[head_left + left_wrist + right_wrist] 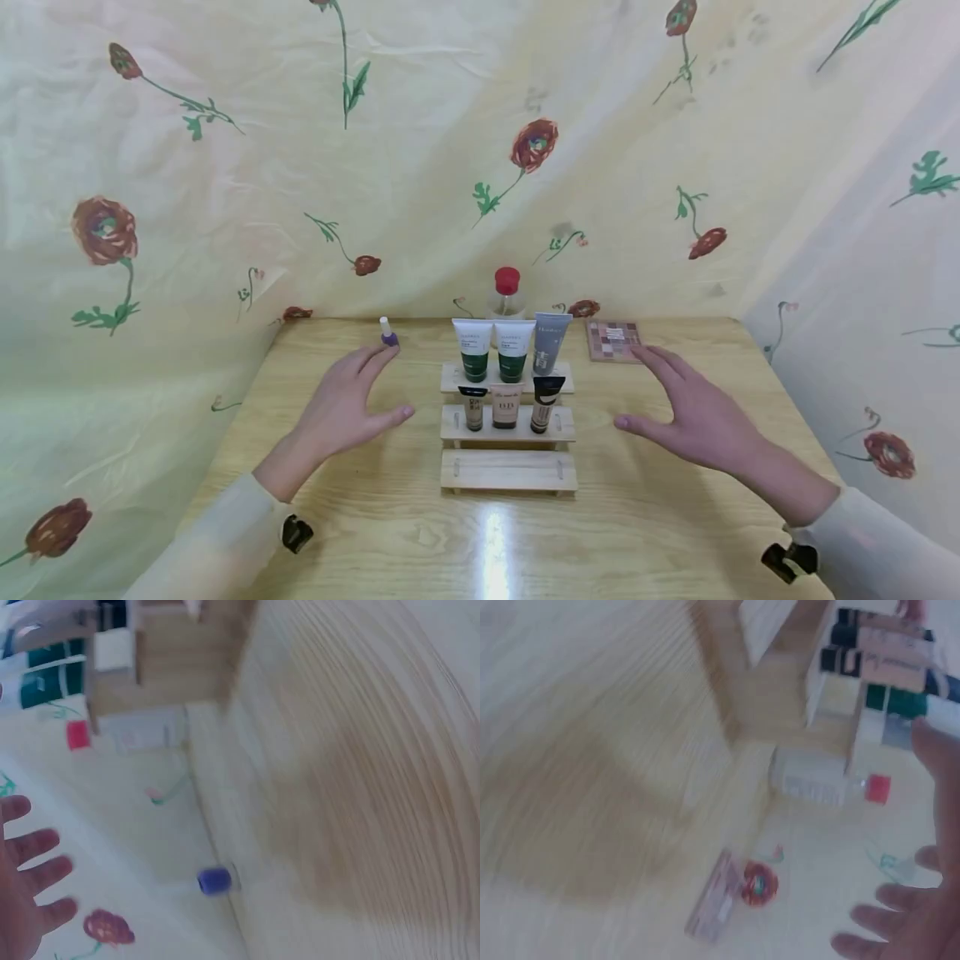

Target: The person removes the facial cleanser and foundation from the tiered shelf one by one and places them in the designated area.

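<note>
My left hand (347, 408) is held over the left of the table with fingers extended and nothing in its grasp. Just past its fingertips stands a small purple nail polish bottle (388, 335) with a white cap. On the other side, my right hand (701, 417) reaches forward, thumb apart, also holding nothing. Its fingertips overlap the corner of an eyeshadow palette (611, 340) in the head view. Between the hands is a stepped wooden rack (510, 472). Three larger tubes (513, 342) fill its top step, and three smaller tubes (506, 408) stand on the middle one.
Behind the rack stands a clear bottle with a red cap (507, 282), partly hidden by the tubes. A flower-printed cloth (420, 183) hangs along the back and sides of the wood-grain table (390, 533).
</note>
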`<state>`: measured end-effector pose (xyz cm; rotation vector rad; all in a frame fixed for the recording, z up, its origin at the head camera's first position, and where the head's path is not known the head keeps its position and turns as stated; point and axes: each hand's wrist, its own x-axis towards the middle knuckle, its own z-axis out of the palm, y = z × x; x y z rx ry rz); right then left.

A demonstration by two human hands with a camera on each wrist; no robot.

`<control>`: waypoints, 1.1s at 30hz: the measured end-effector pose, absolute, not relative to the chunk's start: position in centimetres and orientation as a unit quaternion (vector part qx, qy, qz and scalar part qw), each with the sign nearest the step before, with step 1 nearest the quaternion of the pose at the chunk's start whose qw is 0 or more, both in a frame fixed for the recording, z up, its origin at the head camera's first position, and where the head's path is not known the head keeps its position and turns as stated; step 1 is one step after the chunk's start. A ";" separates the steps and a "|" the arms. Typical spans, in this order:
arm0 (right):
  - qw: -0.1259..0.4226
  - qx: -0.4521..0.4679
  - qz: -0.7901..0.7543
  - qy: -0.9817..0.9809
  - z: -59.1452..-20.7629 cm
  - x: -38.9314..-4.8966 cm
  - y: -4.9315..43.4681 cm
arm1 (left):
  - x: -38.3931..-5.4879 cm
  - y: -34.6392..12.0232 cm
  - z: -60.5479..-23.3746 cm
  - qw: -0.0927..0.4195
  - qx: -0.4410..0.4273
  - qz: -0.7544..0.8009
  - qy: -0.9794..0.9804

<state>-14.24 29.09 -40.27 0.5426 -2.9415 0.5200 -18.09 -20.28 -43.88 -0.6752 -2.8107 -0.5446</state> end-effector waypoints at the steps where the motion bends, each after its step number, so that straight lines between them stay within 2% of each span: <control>1: 0.043 0.173 0.202 -0.963 -40.2 -14.1 28.8 | -17.9 -20.0 -43.7 0.091 -0.224 -0.214 -0.946; 8: -0.021 0.125 0.391 -0.912 -41.5 -13.0 27.4 | -16.5 -17.7 -42.6 0.015 -0.217 -0.414 -0.884; 16: -0.115 0.067 0.512 -0.849 -46.6 -12.5 26.1 | -16.1 -15.9 -44.4 -0.004 -0.247 -0.489 -0.836; 25: -0.134 0.025 0.528 -0.838 -49.8 -12.4 25.0 | -16.3 -13.3 -45.4 -0.026 -0.233 -0.518 -0.823; 33: -0.174 0.037 0.534 -0.826 -50.9 -11.3 24.0 | -16.2 -12.0 -45.9 -0.036 -0.222 -0.528 -0.819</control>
